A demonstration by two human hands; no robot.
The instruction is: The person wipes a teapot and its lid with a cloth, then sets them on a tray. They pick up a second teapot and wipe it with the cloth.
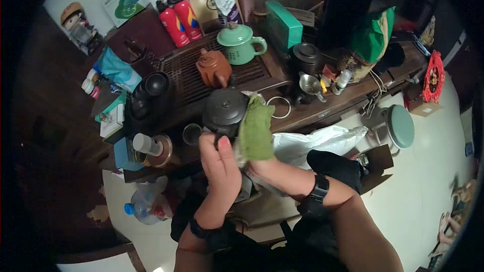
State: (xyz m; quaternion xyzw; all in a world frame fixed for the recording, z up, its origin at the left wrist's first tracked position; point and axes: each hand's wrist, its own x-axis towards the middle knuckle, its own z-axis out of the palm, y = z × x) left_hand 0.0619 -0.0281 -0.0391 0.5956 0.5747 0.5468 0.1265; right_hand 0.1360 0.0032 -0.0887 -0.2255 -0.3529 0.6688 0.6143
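Observation:
A dark lidded teapot point(225, 107) is held over the front edge of the wooden tea table. My left hand point(219, 163) is closed round its handle, thumb on top. On the pot's right side lies a green cloth point(257, 131), with my right hand point(262, 167) gripping it from below; the cloth covers most of those fingers. Just behind the dark pot, a reddish-brown clay teapot point(214, 68) and a green lidded mug point(238, 44) stand on the slatted tea tray point(184, 78).
A glass cup point(192, 134) is left of the pot. Further left are black cups point(155, 84) and a clear-topped jar point(147, 144). A metal strainer point(309, 84) and green bag point(375, 38) are at right. Red bottles point(174, 24) stand behind; a plastic bottle point(148, 209) is below.

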